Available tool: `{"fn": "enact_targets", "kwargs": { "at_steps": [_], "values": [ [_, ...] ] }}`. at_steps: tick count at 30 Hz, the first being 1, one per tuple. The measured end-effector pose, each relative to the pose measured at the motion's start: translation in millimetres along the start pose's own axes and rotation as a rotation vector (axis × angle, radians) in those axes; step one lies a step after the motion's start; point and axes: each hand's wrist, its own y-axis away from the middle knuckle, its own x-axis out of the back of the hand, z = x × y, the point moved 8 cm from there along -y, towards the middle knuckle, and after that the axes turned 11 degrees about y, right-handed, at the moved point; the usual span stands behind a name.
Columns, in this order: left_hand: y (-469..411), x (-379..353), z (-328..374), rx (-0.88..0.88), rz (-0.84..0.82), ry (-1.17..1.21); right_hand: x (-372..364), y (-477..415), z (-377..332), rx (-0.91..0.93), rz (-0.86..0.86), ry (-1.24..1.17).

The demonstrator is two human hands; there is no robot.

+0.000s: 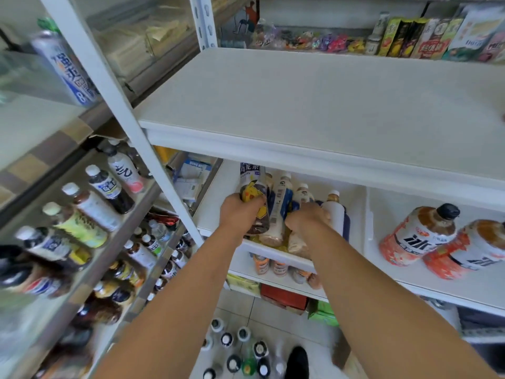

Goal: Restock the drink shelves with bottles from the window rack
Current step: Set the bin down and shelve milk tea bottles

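Both arms reach into the left bay of the white drink shelf (pixel 276 248). My left hand (pixel 239 212) grips a dark tea bottle with a yellow cartoon label (pixel 252 191). My right hand (pixel 307 218) is curled round a white bottle with a dark blue side (pixel 337 214). Between them stand a blue-and-white bottle (pixel 280 201) and a pale milk-tea bottle (pixel 303 192). Two big orange iced-tea bottles (pixel 418 236) lie tilted in the right bay. On the left, the window rack (pixel 109 255) holds several rows of bottles.
A wide bare white shelf board (pixel 300 105) hangs just above my hands. Snack packs and cartons (pixel 410 36) line the top shelf at the back. Several bottles (pixel 240 348) stand on the tiled floor beside a black shoe (pixel 297 362). A white upright post (pixel 114 105) separates rack and shelf.
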Motion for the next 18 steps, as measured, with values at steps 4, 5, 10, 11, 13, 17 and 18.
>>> {"fn": "enact_targets", "kwargs": {
  "at_steps": [4,5,10,11,13,17,18],
  "values": [
    [12,12,-7,-0.003,-0.006,0.119,24,11,9,0.052,-0.102,-0.282],
    [17,15,-8,-0.005,-0.012,0.147,25,16,12,0.069,-0.130,-0.437],
    [60,31,-12,-0.019,-0.077,0.291,3,87,15,0.140,-0.505,-1.055],
    [71,38,-13,-0.027,-0.085,0.312,-3,107,12,0.185,-0.570,-1.085],
    [94,55,-14,-0.061,-0.096,0.336,-15,145,3,0.273,-0.676,-1.131],
    [136,113,-19,-0.131,-0.074,0.360,-38,212,-23,0.365,-0.732,-1.185],
    [149,131,-20,-0.148,-0.066,0.366,-43,227,-31,0.374,-0.714,-1.184]
  ]
}}
